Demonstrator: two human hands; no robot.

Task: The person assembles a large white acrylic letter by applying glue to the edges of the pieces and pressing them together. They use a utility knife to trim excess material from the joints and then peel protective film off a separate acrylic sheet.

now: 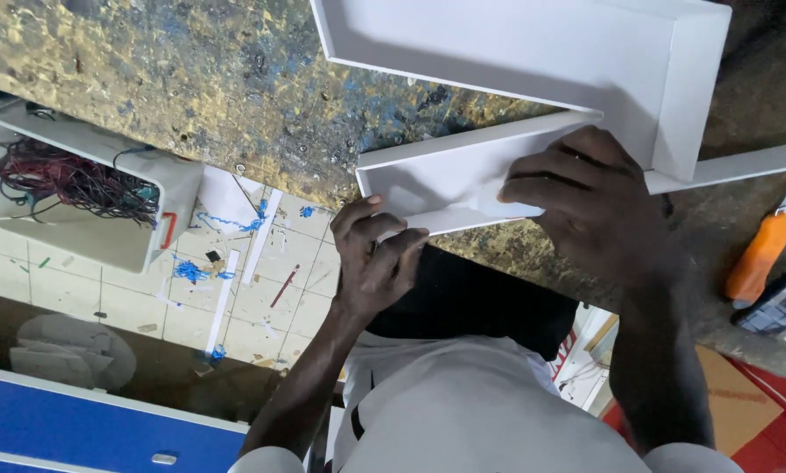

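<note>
- Paint-spattered workbench (191, 79), mottled gold, blue and black, fills the top of the frame, and its edge runs diagonally down to the right.
- Left hand (377, 263) sits at the bench edge, centre frame, its fingers curled and pinched together on the near lower rim of a white channel piece (428, 171).
- Right hand (594, 197) lies spread flat over the same piece at its right end, its palm pressing down and its fingertips on the white face.
- That piece is long and shallow. Its long axis rises from left-centre to upper right, and it overhangs the bench edge towards the person.
- It meets a larger white tray-like form (516, 44) above it at a sharp corner just beside the right hand, which is nearer that joint.
- White surfaces look smooth, matte and clean, with thin upright walls.
- An orange-handled tool (761, 254) lies on the bench at the right edge, well apart from both hands.
- Lower left, a box of tangled wires (77, 184) sits on the tiled floor.
</note>
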